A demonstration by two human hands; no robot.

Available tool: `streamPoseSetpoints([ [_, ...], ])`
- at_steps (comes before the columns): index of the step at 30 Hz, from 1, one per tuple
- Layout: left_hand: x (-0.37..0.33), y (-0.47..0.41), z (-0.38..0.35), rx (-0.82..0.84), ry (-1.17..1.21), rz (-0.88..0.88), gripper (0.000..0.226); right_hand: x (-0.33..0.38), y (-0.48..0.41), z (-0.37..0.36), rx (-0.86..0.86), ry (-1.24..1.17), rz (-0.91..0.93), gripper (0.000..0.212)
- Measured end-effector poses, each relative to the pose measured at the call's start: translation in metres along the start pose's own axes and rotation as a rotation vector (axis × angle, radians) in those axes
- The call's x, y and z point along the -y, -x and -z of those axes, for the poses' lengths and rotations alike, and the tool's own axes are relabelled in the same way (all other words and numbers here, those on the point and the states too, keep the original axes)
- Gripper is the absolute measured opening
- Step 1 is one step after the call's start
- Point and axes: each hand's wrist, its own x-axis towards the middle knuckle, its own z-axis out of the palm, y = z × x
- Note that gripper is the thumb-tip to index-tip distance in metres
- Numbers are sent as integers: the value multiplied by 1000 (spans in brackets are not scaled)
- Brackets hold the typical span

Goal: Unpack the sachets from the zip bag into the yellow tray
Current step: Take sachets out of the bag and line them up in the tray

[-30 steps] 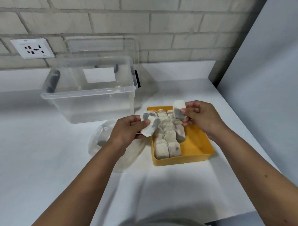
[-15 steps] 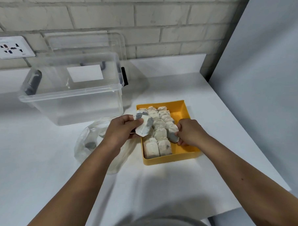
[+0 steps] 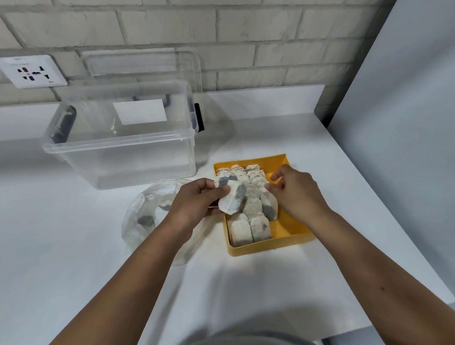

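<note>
Left hand grip: the left hand (image 3: pixel 196 205) is curled round a small bunch, the held sachets (image 3: pixel 231 198), with thumb and fingers pinching them at their left edge, just above the tray's left rim.
Right hand grip: the right hand (image 3: pixel 296 193) hovers over the tray with fingers loosely curled. Nothing is seen pinched between them, and the fingertips are close to the top of the rows.
Task thing, location: the tray sachets (image 3: pixel 247 225) lie in overlapping rows filling the left part of the yellow tray (image 3: pixel 289 231). Its right strip is bare.
Source: the zip bag (image 3: pixel 147 195) lies crumpled on the table just left of the tray, partly under the left wrist. A few bagged sachets (image 3: pixel 146 221) show through the film.
Handling (judgement): the sachets look light, soft and paper-walled, with loose dark filling that shifts. They probably tear if pulled, so each is best pinched by its flat sealed edge and taken singly from the bunch.
Progress (judgement): well along, with the bag not yet emptied.
Surface: a white table (image 3: pixel 61 243), smooth and matt.
Room: a clear storage box (image 3: pixel 123 141) stands behind the bag, with its lid (image 3: pixel 137 61) leaning on a brick wall (image 3: pixel 175 26). A wall socket (image 3: pixel 30 71) is to the left and a grey panel (image 3: pixel 418 128) to the right.
</note>
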Motion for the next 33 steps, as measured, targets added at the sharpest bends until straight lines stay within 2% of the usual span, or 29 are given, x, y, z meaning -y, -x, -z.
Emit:
streamPoseSetpoints([
  [2,-1,-1,-2,4,17,8,24,12,11,8,-17,-234,183,22],
  [5,-3,-3,-6,8,61,35,20,22,24,8,86,-306,436,36],
  [8,-5,-4,-9,34,80,51,16,23,26,2,65,-280,497,36],
  [12,-4,-4,-11,61,116,83,14,19,24,5,15,-370,527,17],
  [15,-3,-4,-10,45,141,81,18,13,23,20,-32,-484,453,15],
  [18,0,-4,-9,4,78,59,22,-5,16,33,-24,-391,245,12],
  [23,6,-6,-10,-20,21,40,24,-31,11,26,198,-155,-17,9],
  [27,5,-7,-10,-31,7,29,23,-26,10,14,330,-190,-105,7],
  [33,6,-11,-8,-46,-27,18,20,-20,2,-9,332,-42,-146,6],
])
